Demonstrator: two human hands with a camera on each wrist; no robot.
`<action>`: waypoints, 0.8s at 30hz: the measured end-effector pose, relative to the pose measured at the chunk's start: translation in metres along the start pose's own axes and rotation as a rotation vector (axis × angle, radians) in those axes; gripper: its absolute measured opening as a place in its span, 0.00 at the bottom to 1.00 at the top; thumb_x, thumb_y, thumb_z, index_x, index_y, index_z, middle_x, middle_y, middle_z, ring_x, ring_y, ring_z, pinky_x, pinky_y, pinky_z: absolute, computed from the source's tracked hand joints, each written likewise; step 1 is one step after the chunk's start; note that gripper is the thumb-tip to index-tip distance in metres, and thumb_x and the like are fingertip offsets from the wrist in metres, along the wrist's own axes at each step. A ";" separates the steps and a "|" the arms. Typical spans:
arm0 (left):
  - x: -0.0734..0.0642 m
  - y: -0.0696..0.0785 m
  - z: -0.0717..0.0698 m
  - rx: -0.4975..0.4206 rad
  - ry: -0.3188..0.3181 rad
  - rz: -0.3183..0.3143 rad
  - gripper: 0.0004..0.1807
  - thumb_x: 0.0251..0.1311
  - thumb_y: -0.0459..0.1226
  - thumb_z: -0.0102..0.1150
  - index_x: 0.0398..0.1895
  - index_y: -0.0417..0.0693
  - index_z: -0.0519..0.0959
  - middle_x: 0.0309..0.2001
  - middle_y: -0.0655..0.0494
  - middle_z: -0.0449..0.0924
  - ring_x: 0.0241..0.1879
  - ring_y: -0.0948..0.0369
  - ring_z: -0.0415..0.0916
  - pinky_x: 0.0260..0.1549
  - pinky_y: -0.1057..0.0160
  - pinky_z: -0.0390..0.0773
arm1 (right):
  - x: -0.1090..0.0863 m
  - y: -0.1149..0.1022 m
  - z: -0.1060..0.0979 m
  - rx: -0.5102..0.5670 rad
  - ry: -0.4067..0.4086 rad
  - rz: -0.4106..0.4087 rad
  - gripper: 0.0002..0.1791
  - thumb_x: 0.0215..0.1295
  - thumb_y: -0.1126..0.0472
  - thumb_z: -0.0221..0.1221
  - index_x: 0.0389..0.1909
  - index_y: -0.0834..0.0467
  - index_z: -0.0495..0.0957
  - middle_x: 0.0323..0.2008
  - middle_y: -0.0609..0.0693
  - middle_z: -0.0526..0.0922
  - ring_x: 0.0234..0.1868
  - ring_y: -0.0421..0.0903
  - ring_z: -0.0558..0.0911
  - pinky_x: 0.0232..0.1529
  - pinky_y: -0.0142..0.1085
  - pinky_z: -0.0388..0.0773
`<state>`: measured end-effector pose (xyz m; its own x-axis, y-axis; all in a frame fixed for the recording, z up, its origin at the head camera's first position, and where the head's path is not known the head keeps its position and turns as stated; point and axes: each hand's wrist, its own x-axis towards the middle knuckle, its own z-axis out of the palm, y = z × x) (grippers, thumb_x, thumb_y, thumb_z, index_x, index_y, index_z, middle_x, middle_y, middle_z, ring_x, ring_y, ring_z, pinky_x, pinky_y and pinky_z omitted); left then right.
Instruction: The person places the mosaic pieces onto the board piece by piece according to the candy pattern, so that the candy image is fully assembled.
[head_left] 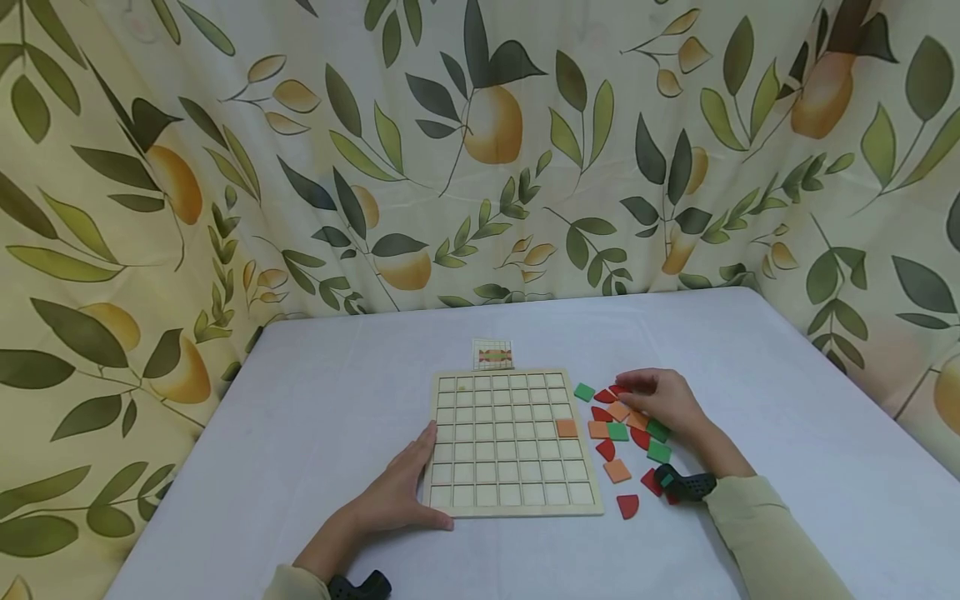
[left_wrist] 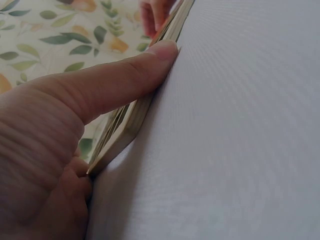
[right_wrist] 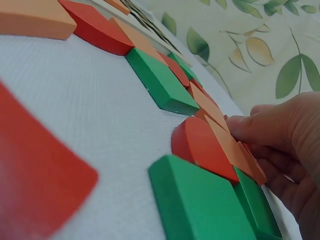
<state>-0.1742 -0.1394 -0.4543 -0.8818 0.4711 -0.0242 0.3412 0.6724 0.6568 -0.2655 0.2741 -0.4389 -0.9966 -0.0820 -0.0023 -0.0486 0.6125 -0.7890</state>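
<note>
A pale wooden grid board lies flat on the table, and a single orange square tile sits in a cell by its right side. My left hand steadies the near left corner, straight fingers along the left side and thumb against the front edge. My right hand is low over the loose pieces, fingers bent and thumb toward them. Close to its fingertips is a red rounded piece; whether they pinch it is hidden. In the right wrist view, an orange tile lies beside the thumb.
Right of the board are scattered green squares, orange squares and red quarter-round pieces. A small pattern card touches the board's far edge. Leaf-patterned curtain hangs behind the white-covered table.
</note>
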 end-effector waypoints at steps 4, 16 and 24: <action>0.000 0.001 0.001 0.002 0.003 -0.006 0.74 0.26 0.64 0.70 0.72 0.43 0.37 0.72 0.51 0.36 0.70 0.57 0.36 0.65 0.49 0.42 | 0.000 0.001 0.000 -0.018 0.009 -0.005 0.22 0.60 0.61 0.61 0.54 0.66 0.73 0.50 0.63 0.76 0.51 0.57 0.72 0.47 0.45 0.76; 0.001 0.000 0.000 0.022 -0.002 -0.011 0.74 0.26 0.65 0.69 0.72 0.44 0.36 0.72 0.52 0.36 0.70 0.57 0.36 0.65 0.50 0.41 | -0.002 -0.002 -0.001 -0.036 0.049 0.045 0.26 0.56 0.60 0.64 0.55 0.66 0.72 0.50 0.64 0.75 0.51 0.58 0.72 0.48 0.47 0.75; 0.001 -0.001 0.000 0.020 0.001 0.001 0.74 0.26 0.65 0.70 0.72 0.44 0.36 0.72 0.51 0.36 0.70 0.58 0.36 0.65 0.50 0.42 | -0.001 0.001 0.001 -0.076 0.049 0.003 0.23 0.58 0.62 0.62 0.53 0.67 0.73 0.49 0.63 0.76 0.49 0.57 0.73 0.47 0.46 0.76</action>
<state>-0.1752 -0.1393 -0.4547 -0.8819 0.4710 -0.0227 0.3485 0.6834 0.6415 -0.2644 0.2741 -0.4402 -0.9987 -0.0431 0.0267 -0.0488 0.6710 -0.7399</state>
